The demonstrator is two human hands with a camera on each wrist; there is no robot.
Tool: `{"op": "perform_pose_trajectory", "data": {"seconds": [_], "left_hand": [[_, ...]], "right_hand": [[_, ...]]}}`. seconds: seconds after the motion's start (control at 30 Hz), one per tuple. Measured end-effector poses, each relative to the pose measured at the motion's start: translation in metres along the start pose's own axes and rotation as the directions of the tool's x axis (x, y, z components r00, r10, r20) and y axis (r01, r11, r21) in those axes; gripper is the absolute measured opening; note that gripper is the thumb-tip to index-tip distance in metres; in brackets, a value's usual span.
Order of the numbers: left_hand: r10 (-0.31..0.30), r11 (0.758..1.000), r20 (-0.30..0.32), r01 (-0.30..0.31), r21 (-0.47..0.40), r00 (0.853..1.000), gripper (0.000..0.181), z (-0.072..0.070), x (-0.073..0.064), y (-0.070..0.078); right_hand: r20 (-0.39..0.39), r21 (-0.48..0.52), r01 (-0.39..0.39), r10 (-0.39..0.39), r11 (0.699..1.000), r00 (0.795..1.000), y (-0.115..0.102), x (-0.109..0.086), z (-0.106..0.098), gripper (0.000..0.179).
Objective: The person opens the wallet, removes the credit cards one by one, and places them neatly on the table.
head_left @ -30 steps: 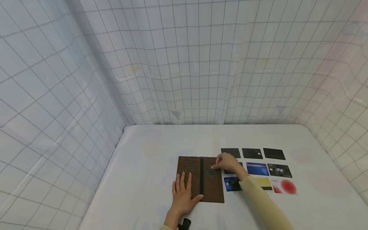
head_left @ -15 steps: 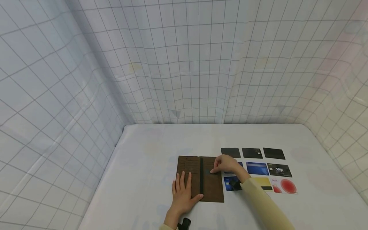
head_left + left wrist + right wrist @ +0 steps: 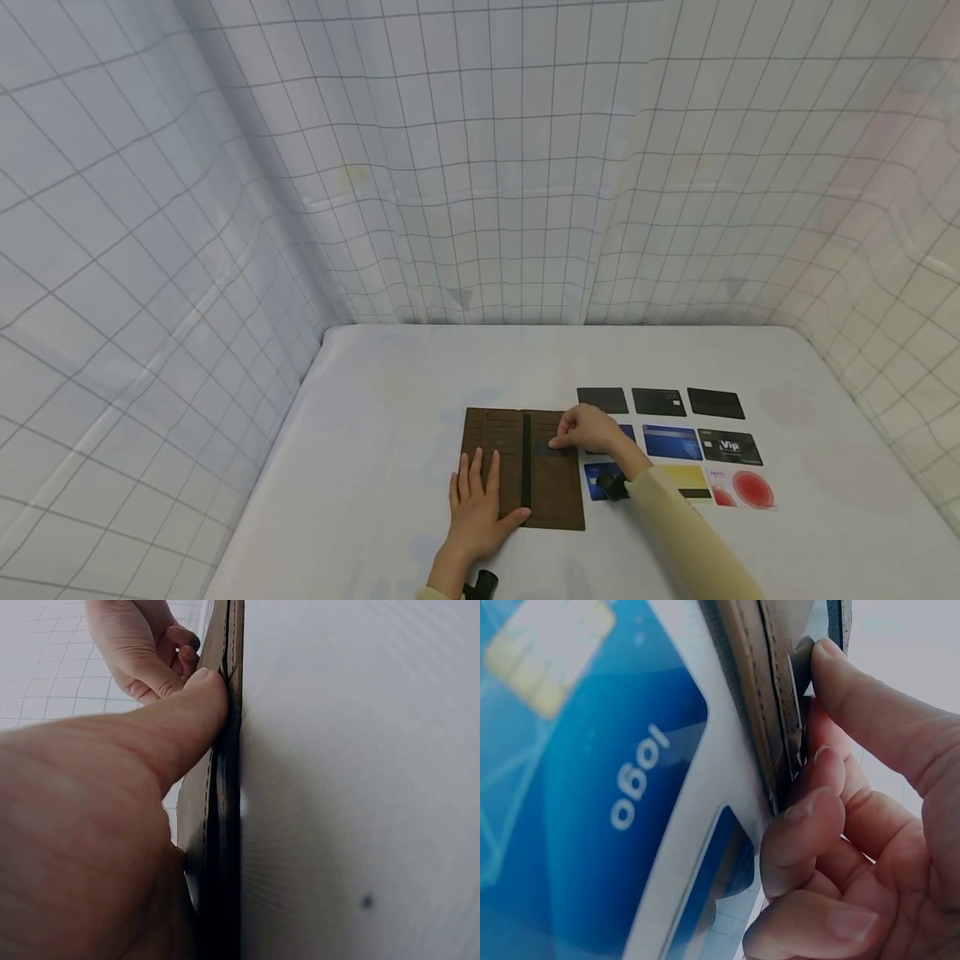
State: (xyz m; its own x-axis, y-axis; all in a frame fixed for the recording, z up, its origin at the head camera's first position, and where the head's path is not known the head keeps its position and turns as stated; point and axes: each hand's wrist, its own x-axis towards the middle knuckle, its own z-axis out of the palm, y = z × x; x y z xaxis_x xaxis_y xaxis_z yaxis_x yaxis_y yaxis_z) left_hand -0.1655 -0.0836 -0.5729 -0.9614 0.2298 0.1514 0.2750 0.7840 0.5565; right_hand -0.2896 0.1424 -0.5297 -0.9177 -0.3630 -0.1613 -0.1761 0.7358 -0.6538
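Observation:
A brown wallet [image 3: 555, 492] lies spread open on the white table, a black band down its middle. My left hand [image 3: 476, 517] rests on its left panel, fingers straight, with the thumb on the near edge by the band. Over the right panel, my right hand [image 3: 592, 427] pinches a dark card [image 3: 801, 666] between thumb and index finger, at the panel's slots. Only a strip of this card shows; the fingers and the wallet hide the rest. The right hand's other fingers are curled.
Rows of cards lie right of the wallet: black ones [image 3: 658, 402] at the back, a blue card [image 3: 672, 442] and a black Vip card [image 3: 730, 447] midway, a yellow card [image 3: 686, 479] and a red-and-white card [image 3: 742, 487] in front. White gridded curtains [image 3: 480, 167] surround the table.
My right fingertips have shifted slightly toward the near side over the right panel, and less of the dark card shows. My left hand has stayed in place on the wallet.

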Motion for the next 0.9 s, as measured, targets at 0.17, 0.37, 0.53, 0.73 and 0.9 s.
{"op": "perform_pose_trajectory", "data": {"seconds": [0.17,0.37,0.53,0.73,0.9], "left_hand": [[-0.04,0.999,0.053,0.04,0.015,0.998,0.093,-0.0057,0.0007,0.0053],[-0.066,0.998,0.079,0.064,0.028,0.995,0.094,-0.0064,0.001,0.0063],[-0.078,0.997,0.089,0.078,0.013,0.993,0.094,-0.0079,0.0009,0.0074],[-0.085,0.996,0.095,0.085,0.005,0.992,0.094,-0.009,0.0008,0.0082],[-0.083,0.997,0.09,0.082,0.012,0.993,0.094,-0.0082,0.0006,0.0077]], "right_hand": [[-0.002,0.019,-0.008,0.008,1.0,1.0,-0.0005,-0.0021,-0.0002,0.023],[0.031,0.028,0.002,-0.002,1.0,1.0,0.0,-0.0016,-0.0019,0.025],[0.045,0.033,0.032,-0.033,0.999,0.998,0.0029,-0.0001,-0.0007,0.027],[0.03,0.032,0.024,-0.025,0.999,0.999,0.0046,0.0025,0.0013,0.026],[0.003,0.012,0.002,-0.002,1.0,1.0,0.0029,0.002,0.0002,0.025]]}}
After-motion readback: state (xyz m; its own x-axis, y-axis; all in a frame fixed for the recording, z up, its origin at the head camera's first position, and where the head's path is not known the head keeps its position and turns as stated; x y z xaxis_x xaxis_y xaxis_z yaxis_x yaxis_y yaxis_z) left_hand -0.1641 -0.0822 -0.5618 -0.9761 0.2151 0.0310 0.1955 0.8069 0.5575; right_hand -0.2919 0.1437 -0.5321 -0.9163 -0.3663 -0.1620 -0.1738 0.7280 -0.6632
